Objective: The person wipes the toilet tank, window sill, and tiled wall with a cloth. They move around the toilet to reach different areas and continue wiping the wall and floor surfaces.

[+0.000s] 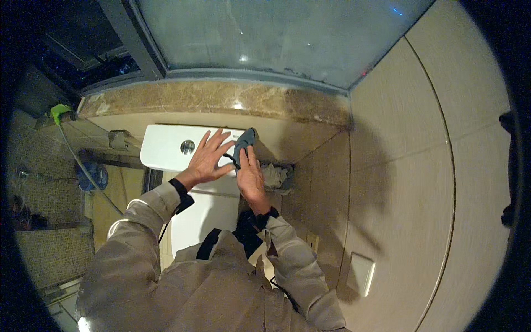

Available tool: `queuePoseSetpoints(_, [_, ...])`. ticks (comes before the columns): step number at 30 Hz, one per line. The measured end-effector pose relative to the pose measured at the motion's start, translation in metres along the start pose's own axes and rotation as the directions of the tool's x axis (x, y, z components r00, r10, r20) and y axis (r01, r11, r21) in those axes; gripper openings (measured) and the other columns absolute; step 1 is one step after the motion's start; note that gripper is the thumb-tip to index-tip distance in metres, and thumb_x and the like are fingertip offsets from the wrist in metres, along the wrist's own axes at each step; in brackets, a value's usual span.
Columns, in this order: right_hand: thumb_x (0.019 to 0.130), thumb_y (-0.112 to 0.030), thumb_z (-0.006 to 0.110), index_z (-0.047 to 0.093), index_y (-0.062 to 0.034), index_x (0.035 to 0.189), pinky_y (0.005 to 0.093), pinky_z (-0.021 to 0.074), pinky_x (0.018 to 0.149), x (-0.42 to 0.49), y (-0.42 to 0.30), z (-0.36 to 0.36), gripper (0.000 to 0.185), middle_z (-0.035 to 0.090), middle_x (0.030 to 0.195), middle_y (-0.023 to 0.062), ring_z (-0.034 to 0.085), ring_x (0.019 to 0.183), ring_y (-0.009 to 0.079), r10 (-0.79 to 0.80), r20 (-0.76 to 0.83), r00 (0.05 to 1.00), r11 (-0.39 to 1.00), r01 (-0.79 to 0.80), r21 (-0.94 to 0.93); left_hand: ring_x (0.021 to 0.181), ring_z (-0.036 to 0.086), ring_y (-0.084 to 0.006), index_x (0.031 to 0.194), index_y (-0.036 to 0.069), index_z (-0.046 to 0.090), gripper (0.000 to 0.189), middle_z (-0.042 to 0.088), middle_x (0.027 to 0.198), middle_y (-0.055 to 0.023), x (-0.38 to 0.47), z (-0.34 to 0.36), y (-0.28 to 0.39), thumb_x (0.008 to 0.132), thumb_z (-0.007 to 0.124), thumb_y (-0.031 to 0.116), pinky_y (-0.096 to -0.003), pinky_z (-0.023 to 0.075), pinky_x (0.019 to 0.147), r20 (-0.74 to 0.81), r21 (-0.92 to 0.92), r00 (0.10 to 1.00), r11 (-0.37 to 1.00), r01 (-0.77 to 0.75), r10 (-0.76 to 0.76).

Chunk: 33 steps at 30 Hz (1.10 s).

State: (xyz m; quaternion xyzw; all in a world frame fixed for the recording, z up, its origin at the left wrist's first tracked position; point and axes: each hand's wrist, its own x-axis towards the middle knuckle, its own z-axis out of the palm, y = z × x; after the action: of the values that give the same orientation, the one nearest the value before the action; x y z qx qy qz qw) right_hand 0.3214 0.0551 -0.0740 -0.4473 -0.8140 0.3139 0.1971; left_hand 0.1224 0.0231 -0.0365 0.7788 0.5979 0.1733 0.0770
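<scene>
My left hand (206, 161) rests with fingers spread on the white lid of a toilet cistern (164, 143), just right of its round chrome flush button (187, 147). Nothing is in that hand. At the right end of the cistern, my right hand (250, 176) presses a folded dark grey-blue cloth (244, 143) against the corner and side. Its fingers lie over the cloth. Below the cistern, the white toilet lid (199, 220) is down, partly hidden by my arms and jacket.
A bin with crumpled white paper (274, 176) stands right of the cistern. Behind runs a brown stone window sill (215, 97) under a frosted window (257, 37). A hose (79, 155) with a green head (61, 112) hangs at left. A tiled wall (398, 186) bounds the right.
</scene>
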Motion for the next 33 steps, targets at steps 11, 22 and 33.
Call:
queuePoseSetpoints(11, [0.086, 0.009, 0.051, 0.053, 0.0025, 0.146, 0.048, 0.0437, 0.113, 0.008, 0.022, 0.013, 0.061, 0.039, 0.159, 0.0287, 0.046, 0.139, 0.0481, -0.202, -0.265, 0.943, 0.956, 0.249, 0.155, 0.156, 0.025, -0.0413, 0.149, 0.01, 0.048, 0.073, 0.038, 0.162, -0.0193, 0.003, -0.003, 0.006, 0.087, 0.08, 0.031, -0.0588, 0.015, 0.128, 0.055, 0.003, 0.998, 1.0, 0.018, -0.018])
queuePoseSetpoints(22, [0.084, 0.006, 0.054, 0.057, -0.0002, 0.142, 0.0483, 0.0372, 0.119, -0.006, 0.024, 0.041, 0.058, 0.041, 0.158, 0.027, 0.043, 0.143, 0.0454, -0.15, -0.401, 0.904, 0.904, 0.29, 0.315, 0.154, 0.029, -0.0444, 0.153, 0.005, 0.047, 0.075, 0.037, 0.163, -0.0242, 0.0, 0.012, -0.019, 0.091, 0.069, 0.042, -0.0588, 0.0183, 0.125, -0.015, 0.078, 0.993, 0.99, -0.119, 0.121])
queuePoseSetpoints(33, [0.085, 0.008, 0.056, 0.055, -0.0026, 0.143, 0.0472, 0.0405, 0.117, -0.018, 0.021, 0.073, 0.06, 0.042, 0.159, 0.0241, 0.045, 0.144, 0.0418, -0.125, -0.547, 0.828, 0.898, 0.329, 0.292, 0.152, 0.033, -0.0401, 0.154, 0.005, 0.046, 0.073, 0.036, 0.165, -0.0197, -0.006, 0.018, -0.034, 0.094, 0.069, 0.038, -0.0499, 0.0264, 0.124, -0.053, 0.014, 0.981, 0.982, -0.187, 0.187])
